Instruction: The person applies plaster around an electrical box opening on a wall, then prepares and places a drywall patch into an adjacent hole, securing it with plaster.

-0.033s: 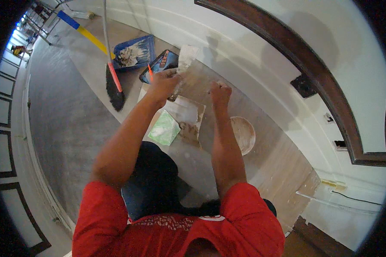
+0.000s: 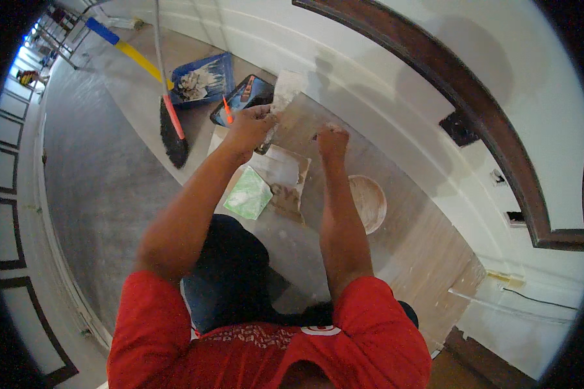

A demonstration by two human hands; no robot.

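My left hand (image 2: 252, 133) pinches a whitish, rough-looking flat piece (image 2: 288, 89), with pale material also showing below the fingertips. Just to the right, my right hand (image 2: 331, 138) is closed with its fingers curled in; a tiny dark bit shows at its fingertips, too small to name. Both hands are raised in front of me near the white wall. Beneath them lie a piece of cardboard (image 2: 291, 202) smeared with white and a light green square sheet (image 2: 248, 194) with white powder on it. A round container (image 2: 368, 204) with a pale, dusty inside stands beside my right forearm.
A blue dustpan (image 2: 222, 76) holds pale scraps, with a black-bristled broom (image 2: 173, 139) beside it. Near my left hand are a dark-edged blue tray (image 2: 243, 94) and an orange pointed thing (image 2: 228, 111). The white wall (image 2: 396, 129) carries dark wood trim (image 2: 435, 71).
My left hand and the whitish piece have shifted slightly to the right. My right hand has barely moved and stays closed.
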